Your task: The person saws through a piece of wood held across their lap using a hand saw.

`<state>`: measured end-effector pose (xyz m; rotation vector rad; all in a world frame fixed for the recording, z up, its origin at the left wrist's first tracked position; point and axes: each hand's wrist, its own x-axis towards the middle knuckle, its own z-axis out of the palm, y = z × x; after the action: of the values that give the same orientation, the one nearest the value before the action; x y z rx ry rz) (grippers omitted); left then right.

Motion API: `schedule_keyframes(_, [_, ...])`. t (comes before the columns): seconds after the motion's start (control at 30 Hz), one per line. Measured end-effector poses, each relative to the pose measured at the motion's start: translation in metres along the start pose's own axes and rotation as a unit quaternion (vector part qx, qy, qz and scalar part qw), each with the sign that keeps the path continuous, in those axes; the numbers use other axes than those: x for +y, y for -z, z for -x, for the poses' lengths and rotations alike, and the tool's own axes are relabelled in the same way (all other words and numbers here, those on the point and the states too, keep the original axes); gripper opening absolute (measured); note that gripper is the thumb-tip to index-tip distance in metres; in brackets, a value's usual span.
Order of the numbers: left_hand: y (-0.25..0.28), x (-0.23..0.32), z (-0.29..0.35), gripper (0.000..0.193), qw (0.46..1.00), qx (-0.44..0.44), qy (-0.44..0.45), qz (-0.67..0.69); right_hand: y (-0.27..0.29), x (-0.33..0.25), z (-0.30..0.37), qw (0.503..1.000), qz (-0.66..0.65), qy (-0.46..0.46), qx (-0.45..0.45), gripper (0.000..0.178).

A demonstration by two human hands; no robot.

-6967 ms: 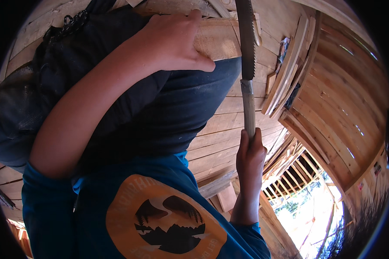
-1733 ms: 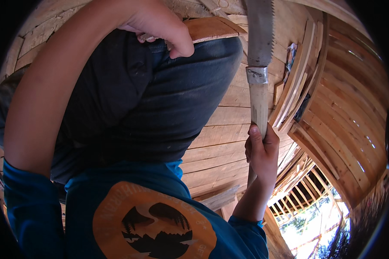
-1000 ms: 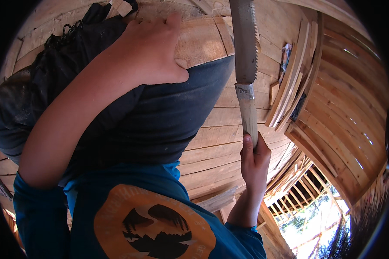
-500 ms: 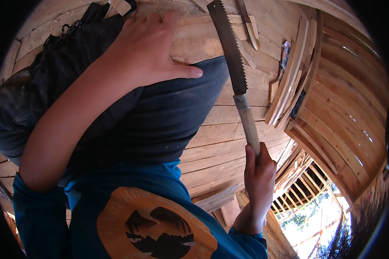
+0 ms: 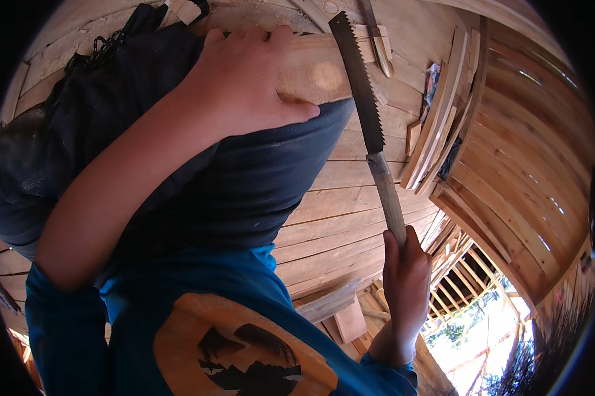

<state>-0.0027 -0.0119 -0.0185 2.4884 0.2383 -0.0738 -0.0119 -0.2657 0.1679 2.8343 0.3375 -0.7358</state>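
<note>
My left hand (image 5: 251, 82) grips a light wooden board (image 5: 314, 71) lying over my dark-trousered leg, its fingers over the far edge and its thumb at the near edge. My right hand (image 5: 407, 270) is wrapped round the wooden handle of a handsaw (image 5: 359, 86). The saw points away from me, its dark toothed blade at the board's right end and its teeth facing right. Whether the blade touches the board, I cannot tell.
Another tool with a wooden handle (image 5: 383, 56) lies on the plank floor (image 5: 330, 204) beyond the saw. Several long boards (image 5: 439, 125) lie to the right, by a plank wall (image 5: 528, 152). A slatted opening with bright daylight (image 5: 475, 330) shows at lower right.
My right hand and the saw have moved a little to the right and toward me. The left hand and the board have shifted slightly to the right and nearer too.
</note>
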Motion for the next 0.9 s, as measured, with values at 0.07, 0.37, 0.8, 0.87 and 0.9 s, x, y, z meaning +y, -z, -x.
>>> schedule_keyframes(0.07, [0.002, 0.016, 0.004, 0.088, 1.0, -0.021, -0.006, -0.004, -0.001, -0.012, -0.02, 1.0, 0.009, -0.008, 0.0, 0.026])
schedule_keyframes(0.37, [-0.007, 0.016, -0.003, 0.091, 0.999, -0.005, 0.02, -0.029, -0.005, -0.003, 0.001, 0.999, -0.027, -0.034, -0.004, 0.024])
schedule_keyframes(0.8, [-0.006, 0.004, -0.005, 0.089, 1.0, -0.001, 0.005, 0.002, -0.013, -0.001, 0.006, 0.998, -0.039, -0.041, 0.003, 0.023])
schedule_keyframes(0.87, [-0.008, 0.001, -0.003, 0.088, 1.0, 0.004, 0.007, 0.016, -0.015, -0.004, -0.014, 0.999, -0.039, -0.019, 0.008, 0.024])
schedule_keyframes(0.9, [-0.011, 0.0, -0.002, 0.088, 0.999, 0.028, -0.001, 0.014, -0.016, -0.011, -0.023, 0.999, -0.035, -0.013, 0.018, 0.024])
